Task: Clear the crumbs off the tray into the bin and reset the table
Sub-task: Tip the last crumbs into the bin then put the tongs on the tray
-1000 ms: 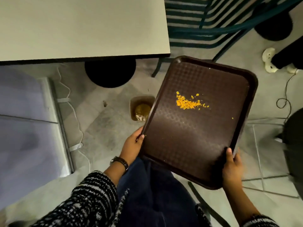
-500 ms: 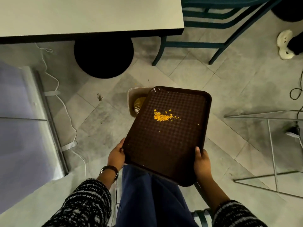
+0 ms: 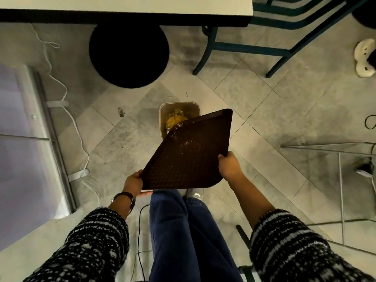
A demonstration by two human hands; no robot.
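You are holding the tray (image 3: 187, 157) between left hand (image 3: 133, 183) and right hand (image 3: 230, 166), its far corner lying over the bin (image 3: 179, 103).

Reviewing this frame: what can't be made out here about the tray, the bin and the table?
- Bin: head view, its near right part is hidden behind the tilted tray; fill level unclear.
- Specks on the tray: too small and blurred to count.
- Left hand and right hand: both grip the tray; the fingers underneath are hidden by it.
- Table: cut off by the top edge.

No text, label, brand, number or sign can be read on anything in view.
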